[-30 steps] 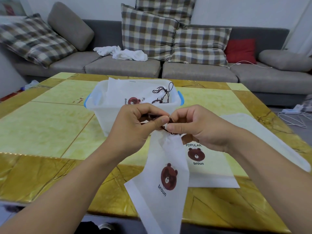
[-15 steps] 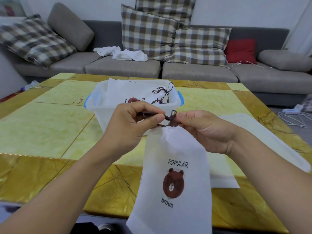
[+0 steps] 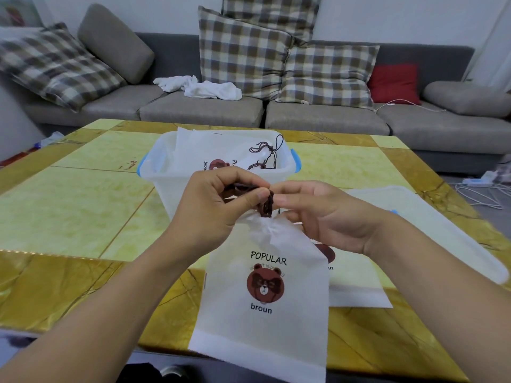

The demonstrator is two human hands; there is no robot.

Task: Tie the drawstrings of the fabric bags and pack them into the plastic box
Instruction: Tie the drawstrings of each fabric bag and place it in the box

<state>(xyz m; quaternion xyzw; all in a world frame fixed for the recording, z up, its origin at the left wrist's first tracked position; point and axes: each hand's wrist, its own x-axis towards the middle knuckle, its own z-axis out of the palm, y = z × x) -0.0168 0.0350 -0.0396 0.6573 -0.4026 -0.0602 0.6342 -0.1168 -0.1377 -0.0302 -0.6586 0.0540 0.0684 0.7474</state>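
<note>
1. Pinching the brown drawstring (image 3: pixel 266 205) from both sides: left hand (image 3: pixel 218 205) with thumb and forefinger closed on the cord, right hand (image 3: pixel 320 217) with fingertips nipping the same bunch from the other side. Both grasping, neither released.
2. Hanging straight down from the pinch: white bag (image 3: pixel 265 294), neck gathered tight just under the fingers, bear print facing the camera. Probably held up so the bag's own weight keeps the neck cinched while the knot is made.
3. Knot itself hidden between the fingertips; cannot tell whether finished or only looped.
4. Just beyond the pinch, away from the body: box (image 3: pixel 171 186), open-topped, blue handles at either end, already holding at least one tied bag (image 3: pixel 221 150) with cords (image 3: pixel 266 156) lying on top. Placed near, likely to make the drop a short forward reach.
5. Below and right of the pinch, flat on the table (image 3: pixel 69 217): another bag (image 3: pixel 356 283), partly covered by the hanging one, apparently waiting its turn. Further right of it, what looks like the box's lid (image 3: pixel 442 230), off and out of the way.
6. Room: bottom hem of the hanging bag dangling past the table's near edge, free to swing. Box's near rim level with the knuckles, so a small lift probably needed to carry the bag over it. Space left inside the box beside the packed bag, as far as visible.
</note>
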